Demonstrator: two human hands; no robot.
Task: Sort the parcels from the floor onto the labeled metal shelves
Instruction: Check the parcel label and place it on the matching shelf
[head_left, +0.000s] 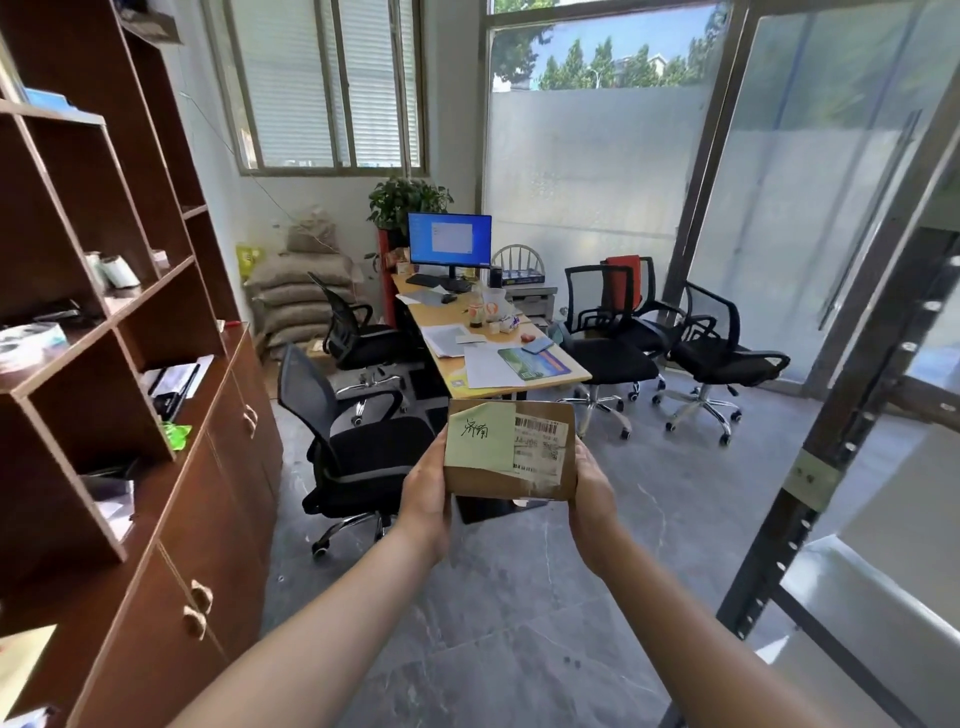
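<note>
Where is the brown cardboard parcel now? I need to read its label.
Centre of the head view: the brown cardboard parcel is held up between the left hand and right hand, before the desk.

Bright daylight through windows (597, 130); glare on frosted glass; wide-angle bending at edges; slight softness.

A brown cardboard parcel (511, 449), labelled face up with a green note at nine o'clock, is being held level mid-air.
</note>
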